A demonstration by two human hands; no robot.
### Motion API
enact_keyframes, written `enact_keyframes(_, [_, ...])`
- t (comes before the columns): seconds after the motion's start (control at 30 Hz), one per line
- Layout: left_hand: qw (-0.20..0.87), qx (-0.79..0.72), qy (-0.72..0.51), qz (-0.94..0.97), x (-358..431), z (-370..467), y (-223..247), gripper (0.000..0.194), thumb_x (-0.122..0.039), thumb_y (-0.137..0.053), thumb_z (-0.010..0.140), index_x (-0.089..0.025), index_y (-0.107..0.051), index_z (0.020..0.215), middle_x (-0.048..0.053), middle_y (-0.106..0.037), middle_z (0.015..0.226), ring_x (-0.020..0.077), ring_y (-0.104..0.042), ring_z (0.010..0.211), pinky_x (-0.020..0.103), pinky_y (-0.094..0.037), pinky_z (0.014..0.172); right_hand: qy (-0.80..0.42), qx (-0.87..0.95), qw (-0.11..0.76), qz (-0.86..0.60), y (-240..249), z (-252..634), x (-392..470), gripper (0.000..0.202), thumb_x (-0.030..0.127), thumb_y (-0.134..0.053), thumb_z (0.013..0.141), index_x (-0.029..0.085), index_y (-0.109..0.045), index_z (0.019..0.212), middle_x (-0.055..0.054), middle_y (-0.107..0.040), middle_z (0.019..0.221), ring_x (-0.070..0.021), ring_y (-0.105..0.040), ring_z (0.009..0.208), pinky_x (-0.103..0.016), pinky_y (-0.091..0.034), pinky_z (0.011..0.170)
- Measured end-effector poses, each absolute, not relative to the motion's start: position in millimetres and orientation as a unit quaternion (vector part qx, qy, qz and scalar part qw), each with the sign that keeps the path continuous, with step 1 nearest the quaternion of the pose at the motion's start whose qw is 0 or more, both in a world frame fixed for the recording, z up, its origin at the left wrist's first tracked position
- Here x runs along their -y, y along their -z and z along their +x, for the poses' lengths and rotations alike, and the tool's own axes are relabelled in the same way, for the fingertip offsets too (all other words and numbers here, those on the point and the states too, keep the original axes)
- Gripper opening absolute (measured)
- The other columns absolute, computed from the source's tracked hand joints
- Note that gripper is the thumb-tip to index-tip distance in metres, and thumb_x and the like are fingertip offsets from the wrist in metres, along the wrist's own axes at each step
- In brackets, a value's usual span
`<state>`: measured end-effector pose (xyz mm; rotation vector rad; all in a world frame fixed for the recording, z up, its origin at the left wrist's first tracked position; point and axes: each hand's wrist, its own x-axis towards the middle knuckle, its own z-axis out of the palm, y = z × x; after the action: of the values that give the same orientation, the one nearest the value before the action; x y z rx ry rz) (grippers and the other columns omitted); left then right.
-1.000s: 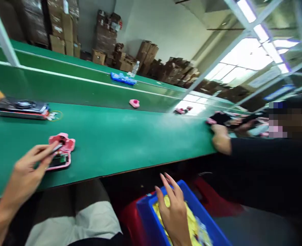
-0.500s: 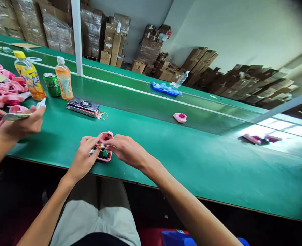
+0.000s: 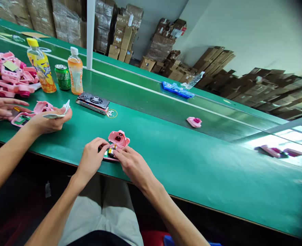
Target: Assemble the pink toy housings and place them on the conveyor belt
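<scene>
An opened pink toy-camera housing lies on the green bench in front of me, its cover tipped back behind the lower half. Inside show a green circuit board and a small battery-like block with yellow tape. My left hand pinches at the left edge of the lower half, fingertips beside the board. From the right, my right hand has its fingers closed at the taped block and the housing's right edge. Fingers partly hide the inner parts.
At left, a co-worker's hands work over another opened pink housing. Behind stand a pile of pink housings, two drink bottles, a green can and a black boxed item. A pink part lies farther right.
The view has shifted, so the bench items appear farther right. The housing's cover now leans back, more open, and my hands have come lower around the inner parts. The co-worker's second housing has come into view.
</scene>
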<state>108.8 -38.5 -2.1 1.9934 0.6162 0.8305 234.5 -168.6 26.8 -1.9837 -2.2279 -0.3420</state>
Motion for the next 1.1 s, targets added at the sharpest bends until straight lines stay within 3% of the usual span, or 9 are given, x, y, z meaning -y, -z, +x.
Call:
enact_keyframes(0.17, [0.417,-0.220,-0.299,0.830,40.4,102.8,7.7,0.019,-0.029,-0.054,0.099,-0.021,-0.071,0.097,0.007,-0.075,0.107,0.0227,-0.068,0.100,0.035,-0.053,0.092,0.110,0.736,0.041,-0.667,-29.2,230.4,170.7,0.021,0.002,-0.052,0.095,0.007,-0.067,0.109,-0.014,-0.073,0.099,-0.0261,-0.063,0.087,-0.039,-0.058,0.077])
enact_keyframes(0.3, [0.362,-0.142,-0.258,0.885,44.0,90.9,16.3,0.038,-0.030,-0.053,0.101,-0.024,-0.058,0.138,0.010,-0.062,0.139,0.0264,-0.056,0.130,0.047,-0.047,0.110,0.109,0.705,0.085,-0.695,-21.6,225.2,179.5,0.037,0.006,-0.056,0.095,0.009,-0.061,0.131,-0.016,-0.066,0.132,-0.0303,-0.059,0.113,-0.044,-0.059,0.088])
enact_keyframes(0.4, [0.304,-0.119,-0.259,0.909,45.1,86.8,20.9,0.042,-0.023,-0.046,0.103,-0.026,-0.053,0.144,0.012,-0.059,0.139,0.0276,-0.054,0.130,0.051,-0.049,0.108,0.134,0.687,0.146,-0.699,-3.2,217.5,186.5,0.043,0.008,-0.049,0.099,0.016,-0.058,0.140,-0.011,-0.062,0.141,-0.0282,-0.054,0.122,-0.045,-0.055,0.097])
enact_keyframes(0.53, [0.267,-0.103,-0.263,0.921,44.3,88.8,22.0,0.039,-0.024,-0.045,0.104,-0.025,-0.057,0.140,0.013,-0.058,0.137,0.0294,-0.054,0.127,0.052,-0.050,0.105,0.166,0.647,0.211,-0.714,7.5,218.9,196.1,0.033,0.011,-0.049,0.101,0.023,-0.072,0.121,-0.005,-0.077,0.113,-0.0249,-0.061,0.101,-0.040,-0.052,0.080])
enact_keyframes(0.67, [0.240,-0.094,-0.246,0.934,45.7,93.1,20.1,0.037,-0.022,-0.049,0.102,-0.027,-0.061,0.136,0.013,-0.056,0.138,0.0302,-0.052,0.127,0.051,-0.051,0.103,0.160,0.555,0.292,-0.762,-29.9,257.2,173.9,0.040,0.038,-0.045,0.107,0.019,-0.078,0.091,-0.006,-0.076,0.081,-0.0208,-0.060,0.079,-0.035,-0.047,0.074])
enact_keyframes(0.77, [0.211,-0.095,-0.234,0.944,48.7,96.2,16.7,0.037,-0.022,-0.050,0.101,-0.030,-0.062,0.136,0.013,-0.056,0.138,0.0312,-0.053,0.126,0.051,-0.051,0.101,-0.057,0.467,0.187,-0.862,-74.1,292.3,117.8,0.065,0.055,-0.031,0.107,0.014,-0.076,0.083,-0.009,-0.072,0.076,-0.0196,-0.062,0.074,-0.033,-0.046,0.073])
enact_keyframes(0.87, [0.207,-0.102,-0.224,0.947,50.2,97.1,12.1,0.039,-0.023,-0.050,0.102,-0.035,-0.061,0.138,0.011,-0.056,0.139,0.0307,-0.054,0.127,0.051,-0.050,0.102,-0.332,0.462,-0.030,-0.822,-103.5,308.3,56.6,0.063,0.068,-0.056,0.093,0.011,-0.073,0.074,-0.006,-0.066,0.066,-0.0161,-0.058,0.061,-0.030,-0.045,0.068])
enact_keyframes(0.97, [0.268,-0.113,-0.226,0.930,48.3,94.4,9.1,0.041,-0.024,-0.056,0.099,-0.038,-0.060,0.137,0.007,-0.058,0.137,0.0283,-0.055,0.127,0.049,-0.049,0.105,-0.388,0.464,-0.082,-0.792,-115.3,303.4,25.5,0.054,0.064,-0.081,0.073,0.011,-0.072,0.069,-0.002,-0.060,0.059,-0.0134,-0.052,0.052,-0.029,-0.044,0.061])
enact_keyframes(1.1, [0.445,-0.141,-0.304,0.830,47.4,88.8,9.4,0.044,-0.037,-0.069,0.092,-0.029,-0.054,0.133,0.006,-0.062,0.132,0.0239,-0.059,0.125,0.039,-0.048,0.108,-0.368,0.525,-0.054,-0.766,-125.5,293.7,39.4,0.045,0.055,-0.082,0.077,0.012,-0.072,0.068,0.000,-0.062,0.062,-0.0118,-0.052,0.057,-0.026,-0.042,0.060])
